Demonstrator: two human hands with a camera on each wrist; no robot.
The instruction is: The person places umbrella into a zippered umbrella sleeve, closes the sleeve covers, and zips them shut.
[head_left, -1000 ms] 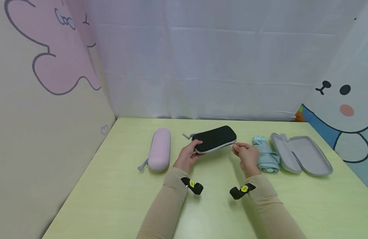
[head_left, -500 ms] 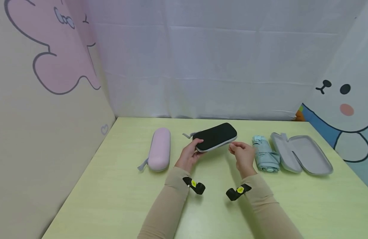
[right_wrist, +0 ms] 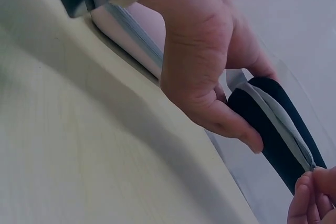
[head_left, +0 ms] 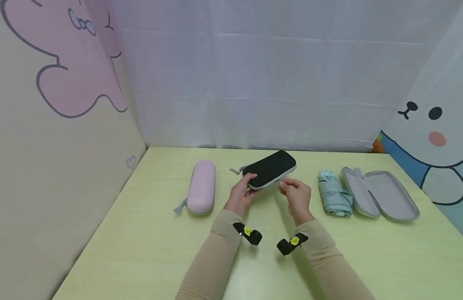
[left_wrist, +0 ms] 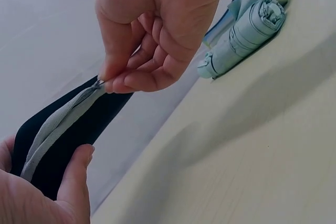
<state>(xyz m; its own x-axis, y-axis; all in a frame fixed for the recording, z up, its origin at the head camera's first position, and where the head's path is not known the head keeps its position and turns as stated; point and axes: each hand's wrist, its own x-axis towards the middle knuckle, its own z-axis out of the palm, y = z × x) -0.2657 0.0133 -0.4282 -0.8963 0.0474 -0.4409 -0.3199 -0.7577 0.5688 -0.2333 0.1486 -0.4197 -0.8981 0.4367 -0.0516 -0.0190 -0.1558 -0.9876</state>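
A black case [head_left: 272, 168] with a grey zip band is held off the table by my left hand [head_left: 240, 196], thumb on its top face and fingers beneath. At the band's near edge my right hand [head_left: 298, 199] pinches the small zip pull between thumb and fingertips. In the left wrist view the right hand [left_wrist: 157, 30] grips the pull at the band [left_wrist: 58, 124], which bulges along the seam. The right wrist view shows the left hand [right_wrist: 205, 56] round the case's [right_wrist: 268, 129] other end, near its grey strap.
Left of the hands lies a closed pink case [head_left: 201, 187] with a grey strap. On the right are a rolled light-green cloth bundle [head_left: 334, 195] and an opened grey case [head_left: 391, 195]. A white curtain [head_left: 254, 83] hangs behind the table [head_left: 149, 258].
My right hand has moved left along the case's near edge with the zip pull. The case has tilted a little and its right end has shifted slightly away and left.
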